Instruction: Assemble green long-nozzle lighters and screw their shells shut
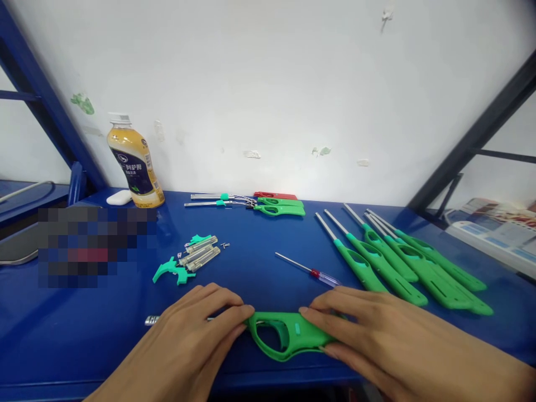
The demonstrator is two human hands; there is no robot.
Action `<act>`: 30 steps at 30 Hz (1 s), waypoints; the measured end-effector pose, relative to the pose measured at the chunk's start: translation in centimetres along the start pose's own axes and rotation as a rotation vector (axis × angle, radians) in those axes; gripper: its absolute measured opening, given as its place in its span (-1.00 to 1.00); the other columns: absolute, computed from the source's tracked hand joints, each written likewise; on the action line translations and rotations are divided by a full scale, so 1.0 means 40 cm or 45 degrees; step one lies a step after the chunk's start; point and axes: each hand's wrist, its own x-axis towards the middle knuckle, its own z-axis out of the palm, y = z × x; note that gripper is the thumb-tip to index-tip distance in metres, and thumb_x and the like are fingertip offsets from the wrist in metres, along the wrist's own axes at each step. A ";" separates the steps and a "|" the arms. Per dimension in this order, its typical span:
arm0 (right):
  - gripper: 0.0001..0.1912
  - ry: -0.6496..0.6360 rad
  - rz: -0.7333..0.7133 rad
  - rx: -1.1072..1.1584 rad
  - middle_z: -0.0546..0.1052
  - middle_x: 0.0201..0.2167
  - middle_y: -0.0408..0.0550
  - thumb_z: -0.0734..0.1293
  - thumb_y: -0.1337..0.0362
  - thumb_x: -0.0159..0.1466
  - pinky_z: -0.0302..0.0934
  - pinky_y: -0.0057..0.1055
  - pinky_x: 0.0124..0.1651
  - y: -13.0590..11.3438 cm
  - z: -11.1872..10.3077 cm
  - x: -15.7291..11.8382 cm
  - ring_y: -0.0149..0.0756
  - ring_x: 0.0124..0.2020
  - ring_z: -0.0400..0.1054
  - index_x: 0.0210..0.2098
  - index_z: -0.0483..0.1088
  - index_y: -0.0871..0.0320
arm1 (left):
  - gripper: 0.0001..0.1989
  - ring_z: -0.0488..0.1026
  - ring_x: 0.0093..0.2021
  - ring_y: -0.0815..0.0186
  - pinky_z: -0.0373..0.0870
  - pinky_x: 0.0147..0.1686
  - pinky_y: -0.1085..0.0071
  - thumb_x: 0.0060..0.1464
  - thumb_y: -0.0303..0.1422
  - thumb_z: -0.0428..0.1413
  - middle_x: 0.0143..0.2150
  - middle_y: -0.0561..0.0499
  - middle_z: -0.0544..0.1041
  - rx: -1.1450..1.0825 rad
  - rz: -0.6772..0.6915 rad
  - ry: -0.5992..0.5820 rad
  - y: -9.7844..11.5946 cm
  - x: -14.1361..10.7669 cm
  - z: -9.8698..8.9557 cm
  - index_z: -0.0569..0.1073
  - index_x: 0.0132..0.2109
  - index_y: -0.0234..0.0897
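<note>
A green lighter body (pixel 310 334) lies crosswise near the table's front edge, its trigger loop to the left. My left hand (pixel 192 335) is closed on its left end, over the metal tube, whose tip pokes out at the far left. My right hand (pixel 372 329) is closed round the body's right end. A screwdriver (pixel 324 277) with a clear purple handle rests just beyond my right hand. Teal trigger pieces (pixel 170 269) and clear lighter cartridges (pixel 201 254) lie beyond my left hand, with tiny screws (pixel 225 245) beside them.
Several green long-nosed lighters (pixel 402 268) are spread at the right. Green and red handle parts (pixel 280 205) with wires and metal tubes lie by the wall. A drink bottle (pixel 136 167) and a white case (pixel 119 197) stand at the back left of the blue table (pixel 251 251).
</note>
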 end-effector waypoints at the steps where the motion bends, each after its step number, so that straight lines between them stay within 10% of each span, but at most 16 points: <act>1: -0.73 0.006 0.002 0.005 0.68 0.15 -0.20 0.35 0.22 0.56 0.50 -0.29 0.01 0.000 -0.002 0.000 -0.20 0.02 0.67 0.22 0.46 -0.06 | -0.68 0.68 -0.16 0.31 0.59 -0.15 0.41 0.48 -0.51 -0.03 -0.09 0.10 0.71 -0.007 -0.001 0.001 -0.001 0.000 -0.001 0.59 0.04 -0.10; 30: -0.70 -0.064 0.061 0.055 0.67 0.09 -0.10 0.38 0.25 0.52 0.55 -0.36 -0.10 -0.006 0.024 -0.009 -0.19 -0.09 0.68 0.22 0.48 -0.03 | -0.63 0.66 -0.14 0.30 0.62 -0.13 0.43 0.46 -0.57 -0.05 -0.08 0.03 0.68 -0.099 -0.034 -0.082 -0.004 -0.010 0.019 0.61 0.01 -0.15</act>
